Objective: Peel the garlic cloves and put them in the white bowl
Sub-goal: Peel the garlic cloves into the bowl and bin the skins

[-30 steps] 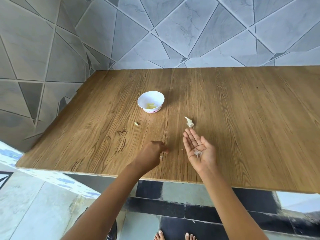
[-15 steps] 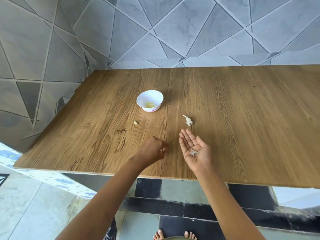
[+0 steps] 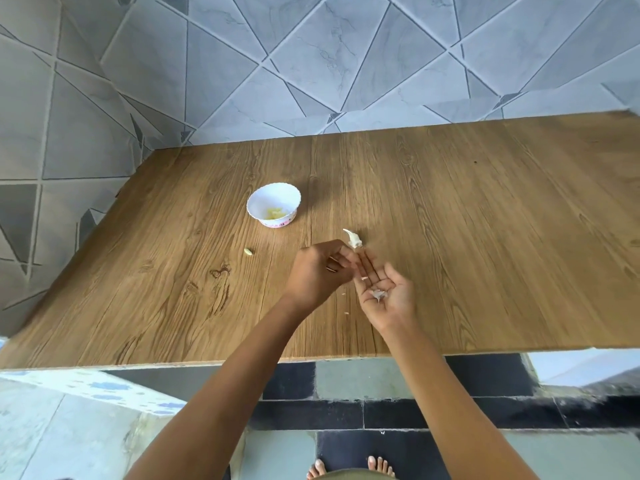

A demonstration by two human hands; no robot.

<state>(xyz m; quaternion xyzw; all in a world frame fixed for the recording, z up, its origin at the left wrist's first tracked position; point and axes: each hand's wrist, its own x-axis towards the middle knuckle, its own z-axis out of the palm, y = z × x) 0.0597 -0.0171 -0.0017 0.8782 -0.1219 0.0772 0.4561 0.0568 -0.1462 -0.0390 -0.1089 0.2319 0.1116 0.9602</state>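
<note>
I hold my right hand palm up with the fingers straight, low over the surface. It grips nothing, and I judge it serves as a tray for the papery garlic skin lying loose in the palm. My left hand is curled, fingertips bunched beside the right fingertips, with nothing in them that I can make out. The white garlic piece, seemingly unpeeled, lies on the surface just beyond both hands. A small peeled clove lies apart to the left. The white bowl, farther back, holds peeled cloves.
</note>
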